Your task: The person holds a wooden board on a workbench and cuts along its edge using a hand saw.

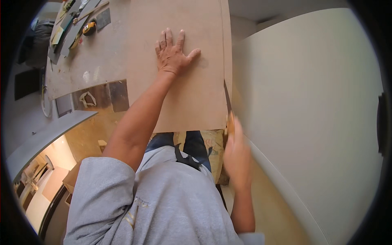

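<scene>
My left hand lies flat with fingers spread on a large pale brown board at the top centre. My right hand, blurred by motion, grips the orange-brown wooden handle of a hand saw at the board's near right corner. The dark blade sits in a straight cut running along the board's right edge, where a narrow strip lies beside the main piece.
A worktable under the board holds a yellow tape measure and several grey offcuts. A grey strip lies at left above lit shelving with wood pieces. A large white panel fills the right side.
</scene>
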The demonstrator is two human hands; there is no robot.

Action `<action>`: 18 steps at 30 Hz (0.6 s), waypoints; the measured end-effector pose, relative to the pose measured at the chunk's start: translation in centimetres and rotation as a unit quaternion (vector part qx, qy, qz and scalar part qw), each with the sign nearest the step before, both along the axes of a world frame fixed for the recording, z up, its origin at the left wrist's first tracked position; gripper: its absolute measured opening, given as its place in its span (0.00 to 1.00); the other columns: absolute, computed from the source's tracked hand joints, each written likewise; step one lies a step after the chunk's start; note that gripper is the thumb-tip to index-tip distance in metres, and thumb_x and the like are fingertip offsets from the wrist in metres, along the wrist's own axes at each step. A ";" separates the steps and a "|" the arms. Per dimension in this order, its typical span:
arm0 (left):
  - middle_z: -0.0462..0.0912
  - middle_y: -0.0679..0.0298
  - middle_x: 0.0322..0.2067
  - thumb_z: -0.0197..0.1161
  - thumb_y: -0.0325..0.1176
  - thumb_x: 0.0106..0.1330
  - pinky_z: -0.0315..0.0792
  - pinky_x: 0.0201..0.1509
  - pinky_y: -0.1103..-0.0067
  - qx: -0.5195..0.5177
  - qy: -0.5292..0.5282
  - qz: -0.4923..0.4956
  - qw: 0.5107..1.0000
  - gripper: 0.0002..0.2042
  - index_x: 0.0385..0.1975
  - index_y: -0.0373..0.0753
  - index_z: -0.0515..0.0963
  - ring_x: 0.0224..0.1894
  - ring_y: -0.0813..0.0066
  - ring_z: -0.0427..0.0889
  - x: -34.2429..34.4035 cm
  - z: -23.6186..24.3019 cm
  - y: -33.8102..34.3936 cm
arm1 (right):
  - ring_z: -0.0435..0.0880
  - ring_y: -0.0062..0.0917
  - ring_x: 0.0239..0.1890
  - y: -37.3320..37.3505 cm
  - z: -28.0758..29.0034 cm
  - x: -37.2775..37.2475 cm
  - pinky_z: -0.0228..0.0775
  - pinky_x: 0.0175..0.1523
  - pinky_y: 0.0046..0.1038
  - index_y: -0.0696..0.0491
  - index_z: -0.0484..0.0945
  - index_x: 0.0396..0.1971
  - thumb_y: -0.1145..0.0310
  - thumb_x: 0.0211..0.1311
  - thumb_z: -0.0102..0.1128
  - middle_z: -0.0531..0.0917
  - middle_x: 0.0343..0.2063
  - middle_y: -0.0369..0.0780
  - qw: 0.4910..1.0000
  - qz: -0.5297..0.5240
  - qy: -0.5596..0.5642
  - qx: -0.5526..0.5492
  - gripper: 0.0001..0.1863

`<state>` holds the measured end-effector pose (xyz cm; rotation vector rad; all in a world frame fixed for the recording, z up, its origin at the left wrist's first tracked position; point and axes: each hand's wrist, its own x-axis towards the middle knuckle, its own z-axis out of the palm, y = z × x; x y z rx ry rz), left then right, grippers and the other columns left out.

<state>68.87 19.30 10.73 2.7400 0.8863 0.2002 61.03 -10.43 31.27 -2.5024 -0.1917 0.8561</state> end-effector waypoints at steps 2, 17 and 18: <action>0.49 0.47 0.83 0.56 0.77 0.64 0.36 0.85 0.54 0.006 0.005 -0.010 1.000 0.50 0.81 0.52 0.61 0.86 0.50 0.43 0.7 0.9 -0.4 | 0.82 0.57 0.61 -4.3 1.6 -5.0 0.76 0.61 0.51 0.52 0.61 0.79 0.70 0.80 0.45 0.84 0.57 0.59 1.000 -0.003 -0.003 0.003 0.30; 0.50 0.46 0.82 0.57 0.76 0.63 0.37 0.85 0.54 0.008 -0.003 -0.005 1.000 0.50 0.81 0.52 0.62 0.85 0.50 0.43 -0.2 0.1 0.1 | 0.87 0.57 0.50 -0.5 0.7 -0.8 0.78 0.53 0.53 0.48 0.61 0.79 0.71 0.80 0.42 0.85 0.54 0.59 0.999 0.030 -0.023 -0.017 0.29; 0.50 0.46 0.82 0.57 0.76 0.63 0.37 0.85 0.54 0.003 -0.004 -0.006 1.000 0.50 0.81 0.52 0.62 0.85 0.50 0.43 0.4 0.3 -0.1 | 0.86 0.58 0.50 -3.8 0.8 -4.2 0.77 0.53 0.53 0.47 0.60 0.79 0.72 0.79 0.42 0.84 0.55 0.60 0.997 0.029 -0.062 0.021 0.31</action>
